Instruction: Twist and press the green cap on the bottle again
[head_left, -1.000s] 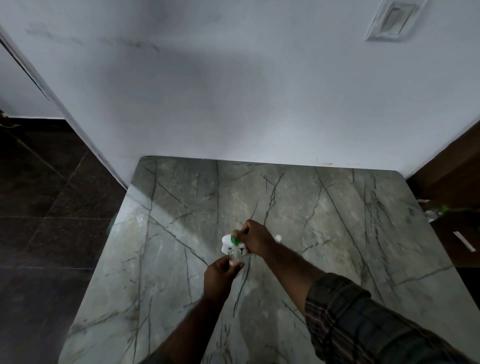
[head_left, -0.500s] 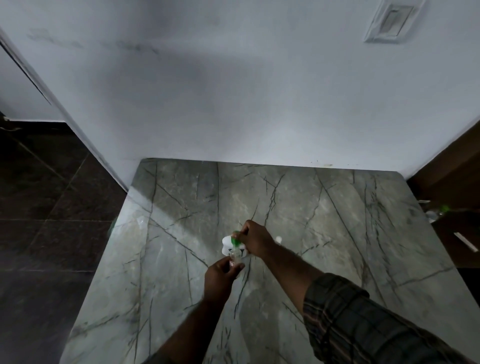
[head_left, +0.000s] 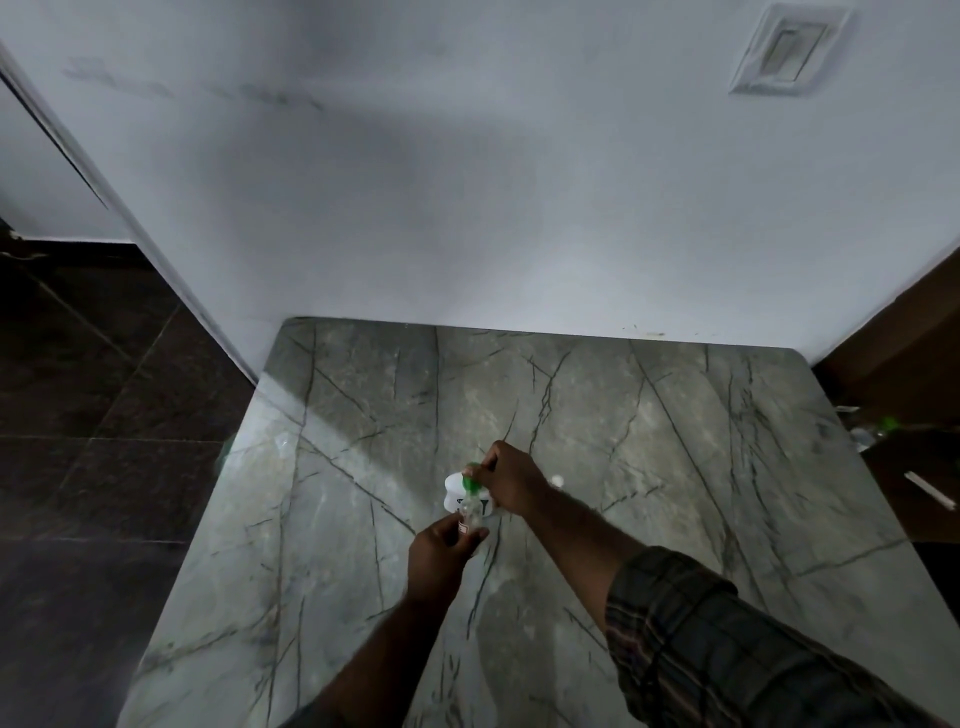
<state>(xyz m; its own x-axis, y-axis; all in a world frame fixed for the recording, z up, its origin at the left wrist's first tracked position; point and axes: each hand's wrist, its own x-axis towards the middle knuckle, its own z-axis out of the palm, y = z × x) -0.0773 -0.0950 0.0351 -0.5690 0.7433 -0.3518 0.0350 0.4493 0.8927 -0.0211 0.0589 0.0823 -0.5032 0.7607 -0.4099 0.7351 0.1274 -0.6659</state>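
Note:
A small clear bottle (head_left: 469, 512) with a green cap (head_left: 471, 482) stands over the middle of the grey marble table (head_left: 675, 467). My left hand (head_left: 439, 558) grips the bottle's lower body, where a red-and-white label shows. My right hand (head_left: 511, 480) pinches the green cap from above. Right behind the bottle sits a white rounded object (head_left: 456, 491) with dark markings, partly hidden by my hands. A small white cap-like piece (head_left: 557, 480) lies on the table just right of my right hand.
A white wall (head_left: 467, 208) closes the table's far edge, with a switch plate (head_left: 789, 49) at upper right. Dark tiled floor (head_left: 78, 467) lies to the left. On a dark surface at the right lie a green-capped bottle (head_left: 878, 431) and a white strip (head_left: 930, 488).

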